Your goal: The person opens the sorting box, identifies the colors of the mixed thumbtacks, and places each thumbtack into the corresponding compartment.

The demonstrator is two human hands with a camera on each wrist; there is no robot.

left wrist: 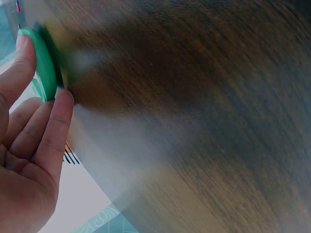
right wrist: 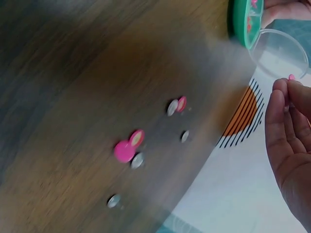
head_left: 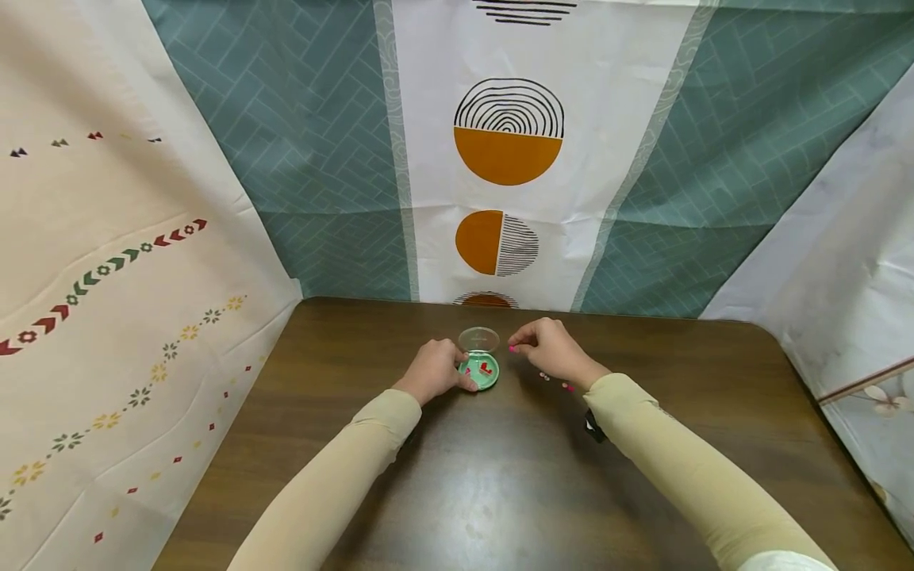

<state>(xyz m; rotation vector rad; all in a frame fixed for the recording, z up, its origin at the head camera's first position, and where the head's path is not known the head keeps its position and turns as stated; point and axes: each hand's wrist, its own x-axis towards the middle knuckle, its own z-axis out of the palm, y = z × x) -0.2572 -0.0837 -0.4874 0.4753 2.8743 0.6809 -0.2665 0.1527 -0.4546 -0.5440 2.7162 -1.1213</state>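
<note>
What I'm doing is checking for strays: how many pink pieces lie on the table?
3. In the right wrist view, a plain pink piece and a ringed pink piece sit together; another pink piece is beside a silver piece, nearer the green case. Others may be hidden.

Long, pale yellow sleeves (head_left: 324, 484) show, with a black device (head_left: 593, 427) (partly white) below the right cuff (head_left: 608, 392).
</note>
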